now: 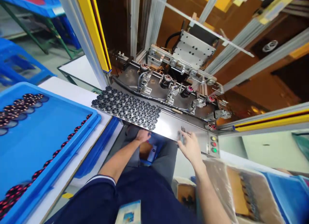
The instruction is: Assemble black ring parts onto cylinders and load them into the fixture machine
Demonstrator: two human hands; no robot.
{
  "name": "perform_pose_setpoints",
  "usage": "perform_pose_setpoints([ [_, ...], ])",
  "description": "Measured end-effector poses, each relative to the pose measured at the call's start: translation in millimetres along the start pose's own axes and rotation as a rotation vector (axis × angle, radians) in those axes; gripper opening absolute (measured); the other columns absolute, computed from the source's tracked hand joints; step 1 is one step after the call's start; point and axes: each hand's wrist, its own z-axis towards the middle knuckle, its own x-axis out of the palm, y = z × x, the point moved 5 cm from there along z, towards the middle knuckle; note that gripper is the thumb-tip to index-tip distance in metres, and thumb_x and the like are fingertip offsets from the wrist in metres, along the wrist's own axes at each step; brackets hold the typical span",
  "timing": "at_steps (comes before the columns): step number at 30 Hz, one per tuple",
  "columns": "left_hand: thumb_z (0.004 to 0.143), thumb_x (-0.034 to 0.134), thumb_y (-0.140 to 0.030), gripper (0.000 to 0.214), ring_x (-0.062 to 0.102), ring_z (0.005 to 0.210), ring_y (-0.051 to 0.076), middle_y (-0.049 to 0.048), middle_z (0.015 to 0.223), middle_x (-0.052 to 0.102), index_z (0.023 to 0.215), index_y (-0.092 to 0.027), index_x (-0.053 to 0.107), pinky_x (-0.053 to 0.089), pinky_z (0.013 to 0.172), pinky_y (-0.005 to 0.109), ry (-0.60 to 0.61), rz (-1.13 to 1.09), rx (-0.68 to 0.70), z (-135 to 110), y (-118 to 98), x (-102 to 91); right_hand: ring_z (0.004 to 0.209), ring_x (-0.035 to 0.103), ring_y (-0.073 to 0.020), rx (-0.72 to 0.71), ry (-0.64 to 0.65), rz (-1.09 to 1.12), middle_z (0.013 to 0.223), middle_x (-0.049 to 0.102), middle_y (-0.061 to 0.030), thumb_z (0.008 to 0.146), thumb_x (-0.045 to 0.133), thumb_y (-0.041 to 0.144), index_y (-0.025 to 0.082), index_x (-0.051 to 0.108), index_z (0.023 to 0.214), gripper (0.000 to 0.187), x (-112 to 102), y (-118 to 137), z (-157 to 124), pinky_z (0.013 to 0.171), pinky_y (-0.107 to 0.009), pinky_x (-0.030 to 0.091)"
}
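2 hands [143,136] [190,147] by steel panel [166,125], left fingers [145,133] curled, right fingers [185,137] spread, holds unclear

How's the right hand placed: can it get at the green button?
Probably yes. The right hand sits just beside the green button on the steel panel, with nothing visible between them.

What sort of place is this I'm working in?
Probably a factory production line, likely for small motors or coils: an automated assembly machine behind yellow safety light curtains, with a blue tray of copper-wound parts beside it.
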Motion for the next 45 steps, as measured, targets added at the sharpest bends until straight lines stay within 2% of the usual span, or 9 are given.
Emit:
perform_pose_setpoints([
  [6, 0.115, 0.091, -0.039, 0.043, 0.083, 0.14, 0.031, 0.0144, 0.149, 0.085, 0.149, -0.016, 0.082, 0.071, 0.126, 0.059, 0.467, 0.147, 0.238, -43, -96, 90.6, 0.152, 0.072, -0.0318, -0.042, -0.007, -0.1, 0.177, 0.067, -0.0171, 0.122, 0.07, 0.065, 0.033, 0.072, 0.169, 0.057, 4, 48, 3, 0.13, -0.058, 0.067],
  [9, 0.103, 0.102, -0.043, 0.051, 0.089, 0.137, 0.034, 0.0115, 0.142, 0.091, 0.148, -0.024, 0.087, 0.073, 0.123, 0.054, 0.61, 0.172, 0.382, -76, -142, 96.5, 0.147, 0.074, -0.0307, -0.091, -0.019, -0.066, 0.171, 0.072, -0.0144, 0.123, 0.07, 0.063, 0.032, 0.077, 0.16, 0.049, -9, 62, 2, 0.127, -0.053, 0.068],
  [12, 0.096, 0.105, -0.049, 0.059, 0.092, 0.133, 0.028, -0.0013, 0.141, 0.094, 0.152, -0.041, 0.087, 0.074, 0.111, 0.035, 0.609, 0.105, 0.529, -103, -176, 42.6, 0.14, 0.078, -0.0289, -0.14, -0.016, -0.018, 0.163, 0.077, -0.0135, 0.123, 0.07, 0.064, 0.03, 0.078, 0.16, 0.051, -44, 51, 5, 0.124, -0.052, 0.069],
  [15, 0.107, 0.092, -0.058, 0.051, 0.091, 0.126, 0.014, -0.0113, 0.138, 0.094, 0.156, -0.045, 0.084, 0.068, 0.109, 0.021, 0.375, 0.054, 0.523, -97, -199, -59.2, 0.141, 0.08, -0.0302, -0.148, -0.064, 0.009, 0.162, 0.079, -0.0159, 0.122, 0.069, 0.066, 0.027, 0.07, 0.174, 0.065, -106, 13, 28, 0.124, -0.056, 0.068],
  [19, 0.123, 0.063, -0.054, 0.048, 0.078, 0.15, 0.036, 0.0088, 0.154, 0.087, 0.159, -0.029, 0.082, 0.059, 0.13, 0.053, -0.265, 0.219, 0.257, -24, -221, -200.7, 0.146, 0.08, -0.039, -0.031, -0.214, -0.037, 0.154, 0.087, -0.0109, 0.117, 0.068, 0.047, 0.034, 0.081, 0.164, 0.051, -198, -60, 99, 0.12, -0.054, 0.065],
  [23, 0.118, 0.071, -0.042, 0.036, 0.069, 0.16, 0.038, 0.0118, 0.16, 0.082, 0.144, -0.027, 0.091, 0.055, 0.135, 0.054, -0.462, 0.408, 0.16, 85, -237, -266.8, 0.141, 0.081, -0.036, 0.024, -0.182, -0.085, 0.148, 0.088, -0.0149, 0.11, 0.082, 0.034, 0.024, 0.087, 0.151, 0.042, -234, -114, 186, 0.12, -0.052, 0.064],
  [27, 0.11, 0.091, -0.048, 0.046, 0.063, 0.165, 0.038, 0.0155, 0.16, 0.079, 0.146, -0.02, 0.087, 0.052, 0.14, 0.061, -0.469, 0.536, 0.071, 174, -232, -284.5, 0.129, 0.083, -0.0279, -0.013, -0.052, -0.107, 0.142, 0.086, -0.0119, 0.114, 0.087, 0.049, 0.019, 0.082, 0.149, 0.046, -217, -143, 245, 0.119, -0.054, 0.07],
  [31, 0.103, 0.099, -0.051, 0.053, 0.059, 0.169, 0.039, 0.0161, 0.164, 0.076, 0.143, -0.018, 0.085, 0.048, 0.143, 0.065, -0.457, 0.607, 0.015, 221, -224, -279.8, 0.127, 0.083, -0.0267, -0.068, 0.013, -0.121, 0.139, 0.085, -0.0111, 0.116, 0.085, 0.055, 0.018, 0.082, 0.144, 0.046, -194, -157, 279, 0.118, -0.053, 0.07],
  [45, 0.099, 0.099, -0.056, 0.052, 0.068, 0.153, 0.038, 0.0183, 0.141, 0.086, 0.133, -0.018, 0.091, 0.049, 0.142, 0.056, -0.309, 0.742, -0.018, 262, -219, -274.8, 0.096, 0.074, -0.0208, -0.141, 0.074, -0.122, 0.102, 0.087, -0.006, 0.103, 0.095, 0.061, 0.019, 0.096, 0.123, 0.046, -178, -183, 356, 0.092, -0.037, 0.053],
])
